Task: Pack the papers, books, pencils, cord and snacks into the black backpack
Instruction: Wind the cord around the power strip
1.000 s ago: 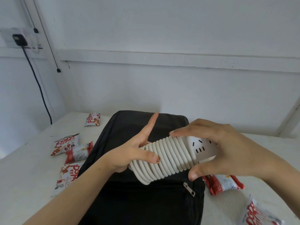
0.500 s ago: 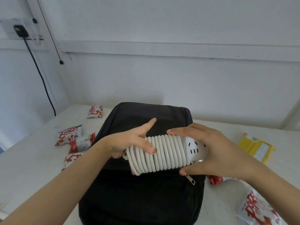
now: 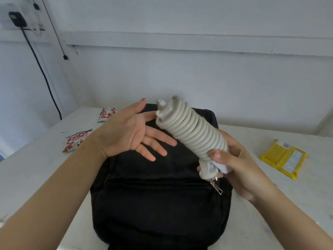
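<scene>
Item: thick white cord, wound in tight coils round a white power strip into a stubby cylinder; held in the air over the far half of the black fabric backpack, touching no surface.

Axis: long axis tilted, from the near right end up to the far left end; the plug end is pointed up and away, toward the wall.

Right hand: thumb and fingers clamped on the lower end of the bundle.

Left hand: palm up, fingers straight and spread, nothing held; just beside the coils, contact cannot be told.

Backpack: laid flat mid-table, reaching the near edge; a metal zip pull is seen at its right side, the pocket apparently shut.

Step judged in hand: stowing the cord; an opening would best be made by the free left hand first, the bundle then fed in end-first along its axis, coils kept gripped lest they spring loose.

Also on the white table: red-and-white snack packets toward the left edge; a yellow packet toward the right edge.
</scene>
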The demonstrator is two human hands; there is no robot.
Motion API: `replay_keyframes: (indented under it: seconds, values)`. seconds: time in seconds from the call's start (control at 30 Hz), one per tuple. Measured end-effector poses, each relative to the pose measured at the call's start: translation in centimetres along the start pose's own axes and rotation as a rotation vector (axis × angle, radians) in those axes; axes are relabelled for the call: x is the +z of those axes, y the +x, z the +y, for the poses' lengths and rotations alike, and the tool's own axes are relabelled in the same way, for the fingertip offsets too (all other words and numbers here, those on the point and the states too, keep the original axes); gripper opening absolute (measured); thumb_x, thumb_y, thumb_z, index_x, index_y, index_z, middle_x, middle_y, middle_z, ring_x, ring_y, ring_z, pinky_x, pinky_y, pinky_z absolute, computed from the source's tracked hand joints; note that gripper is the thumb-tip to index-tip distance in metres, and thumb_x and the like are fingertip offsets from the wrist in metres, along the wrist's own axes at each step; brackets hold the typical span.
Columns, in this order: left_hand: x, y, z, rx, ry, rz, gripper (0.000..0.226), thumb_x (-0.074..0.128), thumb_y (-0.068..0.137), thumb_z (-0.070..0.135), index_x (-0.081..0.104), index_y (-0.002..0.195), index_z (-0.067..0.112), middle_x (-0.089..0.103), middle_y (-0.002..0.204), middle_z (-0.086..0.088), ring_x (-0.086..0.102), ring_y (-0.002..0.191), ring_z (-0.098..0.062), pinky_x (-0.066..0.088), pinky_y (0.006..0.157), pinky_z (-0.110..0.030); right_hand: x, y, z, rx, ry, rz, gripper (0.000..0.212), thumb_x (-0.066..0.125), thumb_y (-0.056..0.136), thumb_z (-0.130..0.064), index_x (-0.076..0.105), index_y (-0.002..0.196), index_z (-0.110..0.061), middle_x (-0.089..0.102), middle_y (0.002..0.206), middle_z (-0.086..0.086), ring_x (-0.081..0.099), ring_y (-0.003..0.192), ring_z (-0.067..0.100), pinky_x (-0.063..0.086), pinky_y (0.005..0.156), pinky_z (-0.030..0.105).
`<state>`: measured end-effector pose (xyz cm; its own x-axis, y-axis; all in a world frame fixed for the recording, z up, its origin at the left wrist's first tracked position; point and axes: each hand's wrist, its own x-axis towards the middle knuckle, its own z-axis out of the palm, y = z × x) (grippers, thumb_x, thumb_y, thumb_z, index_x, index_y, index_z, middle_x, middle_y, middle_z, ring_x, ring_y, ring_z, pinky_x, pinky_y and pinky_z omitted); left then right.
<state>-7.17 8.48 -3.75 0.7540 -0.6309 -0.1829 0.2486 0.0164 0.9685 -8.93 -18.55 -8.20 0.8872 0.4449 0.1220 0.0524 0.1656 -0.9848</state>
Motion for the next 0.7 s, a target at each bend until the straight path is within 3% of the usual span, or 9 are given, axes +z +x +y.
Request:
replay_keyframes:
  seconds: [0.07, 0.17, 0.27, 0.37, 0.43, 0.5, 0.57, 0.63, 0.7]
  values:
    - [1.0, -0.7, -0.8, 0.031, 0.205, 0.243, 0.057, 0.042, 0.081, 0.056, 0.044, 0.131, 0.028, 0.068, 0.110, -0.015, 0.068, 0.090, -0.032, 0.057, 0.066, -0.037, 0.5, -0.3, 0.1, 0.051, 0.110, 0.007, 0.076, 0.085, 0.048, -0.051, 0.063, 0.114, -0.022, 0.066, 0.089, 0.013, 0.066, 0.075, 0.028, 0.049, 0.051, 0.026]
    - [2.0, -1.8, -3.1, 0.072, 0.486, 0.363, 0.044, 0.055, 0.086, 0.043, 0.045, 0.128, 0.035, 0.071, 0.104, 0.006, 0.067, 0.096, -0.011, 0.055, 0.078, -0.025, 1.3, -0.7, 0.4, 0.120, 0.293, 0.059, 0.074, 0.089, 0.040, -0.051, 0.069, 0.104, -0.021, 0.065, 0.082, 0.011, 0.067, 0.072, 0.028, 0.053, 0.053, 0.032]
    - [2.4, -3.6, -5.9, 0.025, 0.713, 0.323, 0.049, 0.061, 0.084, 0.035, 0.041, 0.128, 0.043, 0.064, 0.111, 0.025, 0.057, 0.105, 0.008, 0.043, 0.087, -0.008, 2.1, -1.0, 0.5, 0.150, 0.401, 0.141, 0.069, 0.090, 0.036, -0.049, 0.073, 0.096, -0.019, 0.065, 0.081, 0.008, 0.068, 0.073, 0.026, 0.054, 0.055, 0.031]
    - [2.7, -5.3, -8.4, -0.013, 0.842, 0.212, 0.072, 0.067, 0.071, 0.057, 0.028, 0.131, 0.056, 0.041, 0.130, 0.041, 0.032, 0.122, 0.020, 0.027, 0.098, -0.006, 3.1, -1.4, 0.4, 0.136, 0.414, 0.212, 0.063, 0.090, 0.037, -0.049, 0.074, 0.091, -0.020, 0.066, 0.080, 0.007, 0.068, 0.073, 0.026, 0.054, 0.055, 0.030]
    - [3.1, -6.1, -9.5, -0.011, 0.917, 0.154, 0.095, 0.073, 0.060, 0.066, 0.013, 0.133, 0.062, 0.017, 0.135, 0.050, 0.010, 0.128, 0.025, 0.013, 0.106, -0.008, 3.7, -1.9, 0.5, 0.129, 0.420, 0.257, 0.071, 0.090, 0.038, -0.048, 0.071, 0.099, -0.017, 0.065, 0.082, 0.007, 0.068, 0.075, 0.027, 0.054, 0.056, 0.030]
    - [3.9, -6.8, -9.6, -0.004, 1.057, 0.113, 0.108, 0.076, 0.054, 0.067, 0.000, 0.131, 0.066, -0.007, 0.124, 0.061, -0.016, 0.115, 0.035, -0.009, 0.099, 0.001, 4.4, -2.5, 0.4, 0.109, 0.392, 0.293, 0.077, 0.088, 0.045, -0.046, 0.064, 0.111, -0.015, 0.065, 0.085, 0.008, 0.068, 0.077, 0.027, 0.055, 0.057, 0.031]
    - [4.7, -7.3, -9.1, 0.014, 1.172, 0.064, 0.111, 0.076, 0.054, 0.066, -0.007, 0.128, 0.065, -0.019, 0.113, 0.064, -0.028, 0.102, 0.038, -0.020, 0.085, 0.008, 5.2, -3.2, 0.4, 0.068, 0.313, 0.321, 0.073, 0.084, 0.052, -0.046, 0.061, 0.115, -0.016, 0.064, 0.086, 0.008, 0.067, 0.077, 0.027, 0.055, 0.057, 0.033]
    - [4.7, -7.6, -9.1, 0.057, 1.231, 0.067, 0.110, 0.074, 0.057, 0.067, -0.011, 0.127, 0.064, -0.019, 0.114, 0.062, -0.030, 0.100, 0.038, -0.022, 0.084, 0.007, 6.0, -4.1, 0.2, 0.025, 0.219, 0.351, 0.058, 0.081, 0.059, -0.044, 0.064, 0.110, -0.021, 0.064, 0.085, 0.009, 0.066, 0.075, 0.027, 0.055, 0.055, 0.033]
    - [4.3, -7.8, -9.5, 0.090, 1.221, 0.103, 0.103, 0.072, 0.063, 0.064, -0.010, 0.126, 0.065, -0.010, 0.116, 0.059, -0.026, 0.098, 0.040, -0.019, 0.084, 0.008, 6.8, -4.9, 0.2, -0.005, 0.123, 0.420, 0.068, 0.083, 0.054, -0.050, 0.063, 0.113, -0.023, 0.065, 0.094, 0.011, 0.066, 0.081, 0.028, 0.055, 0.056, 0.034]
